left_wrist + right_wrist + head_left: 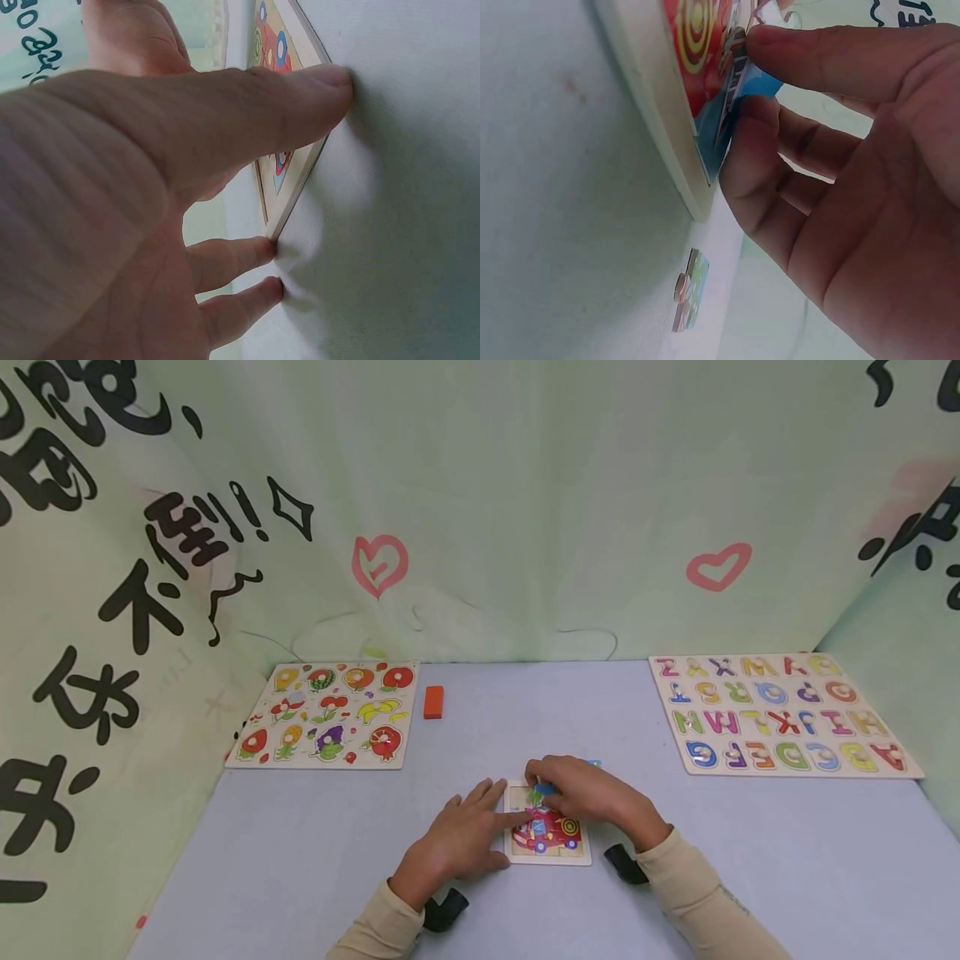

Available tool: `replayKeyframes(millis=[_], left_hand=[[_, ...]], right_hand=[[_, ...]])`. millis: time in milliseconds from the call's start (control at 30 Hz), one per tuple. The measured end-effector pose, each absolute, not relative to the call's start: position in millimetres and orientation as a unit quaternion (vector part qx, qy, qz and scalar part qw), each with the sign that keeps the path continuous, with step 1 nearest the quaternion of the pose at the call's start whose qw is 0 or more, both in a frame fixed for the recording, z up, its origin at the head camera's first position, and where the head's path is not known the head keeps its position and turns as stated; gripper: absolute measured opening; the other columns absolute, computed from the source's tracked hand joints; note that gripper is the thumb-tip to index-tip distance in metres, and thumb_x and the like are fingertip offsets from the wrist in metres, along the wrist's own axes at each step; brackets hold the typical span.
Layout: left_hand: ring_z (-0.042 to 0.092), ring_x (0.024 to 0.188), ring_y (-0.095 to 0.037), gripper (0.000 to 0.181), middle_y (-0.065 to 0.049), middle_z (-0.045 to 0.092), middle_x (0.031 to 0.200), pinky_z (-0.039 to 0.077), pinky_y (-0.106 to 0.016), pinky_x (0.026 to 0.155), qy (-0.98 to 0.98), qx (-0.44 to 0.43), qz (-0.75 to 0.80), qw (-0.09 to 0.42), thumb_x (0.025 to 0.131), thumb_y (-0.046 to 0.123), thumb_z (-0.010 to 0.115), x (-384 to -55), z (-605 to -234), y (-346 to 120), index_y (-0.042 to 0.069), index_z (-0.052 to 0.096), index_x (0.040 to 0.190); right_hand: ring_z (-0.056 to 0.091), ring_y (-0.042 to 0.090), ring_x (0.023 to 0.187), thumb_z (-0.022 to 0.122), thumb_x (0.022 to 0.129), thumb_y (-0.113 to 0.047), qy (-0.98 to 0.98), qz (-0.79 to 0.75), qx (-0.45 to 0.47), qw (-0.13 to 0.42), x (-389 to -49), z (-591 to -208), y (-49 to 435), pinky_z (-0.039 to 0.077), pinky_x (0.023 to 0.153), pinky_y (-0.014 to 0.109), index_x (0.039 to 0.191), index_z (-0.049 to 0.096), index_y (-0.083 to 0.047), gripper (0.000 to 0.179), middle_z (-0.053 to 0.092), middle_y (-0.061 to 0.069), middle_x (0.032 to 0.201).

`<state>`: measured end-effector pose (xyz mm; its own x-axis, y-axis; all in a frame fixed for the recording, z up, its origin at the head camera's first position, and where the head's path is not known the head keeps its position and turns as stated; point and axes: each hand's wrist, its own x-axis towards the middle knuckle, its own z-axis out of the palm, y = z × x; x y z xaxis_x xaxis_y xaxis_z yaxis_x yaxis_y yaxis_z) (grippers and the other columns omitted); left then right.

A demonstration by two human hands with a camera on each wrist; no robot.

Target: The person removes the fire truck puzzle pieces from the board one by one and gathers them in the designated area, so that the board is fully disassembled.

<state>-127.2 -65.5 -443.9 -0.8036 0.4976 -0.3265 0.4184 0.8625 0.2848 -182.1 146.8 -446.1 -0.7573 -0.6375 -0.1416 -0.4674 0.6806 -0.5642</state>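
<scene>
The right hand (581, 785) had it, a blue puzzle piece (759, 84) pinched between thumb and fingers, at the top of the small car puzzle (555, 860), lower centre of the frame! The left hand (467, 835) spread wide, index finger out over the picture, thumb down by the lower-left corner. Just beyond the right hand, a loose piece (694, 289)! Farther out, an orange block (433, 702) lay beside the fruit board (352, 712), left of centre; the letter board (795, 708) held the right side.
</scene>
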Motion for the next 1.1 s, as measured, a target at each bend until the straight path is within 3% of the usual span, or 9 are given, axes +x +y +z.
replayKeyframes(millis=[1100], left_hand=[[0.028,0.151,-0.030,0.064,-0.008,0.036,0.163,0.034,-0.061,0.115,0.944,0.244,0.104,0.195,0.086,0.034,0.084,-126.6,-441.8,-64.6,0.039,0.059,0.144]], right_hand=[[0.053,0.011,0.077,0.067,0.094,0.002,0.867,-0.320,-0.343,0.165,-185.9,-442.5,151.7,0.048,0.069,0.027,0.098,0.063,-0.013,0.016,0.061,-0.004,0.085]])
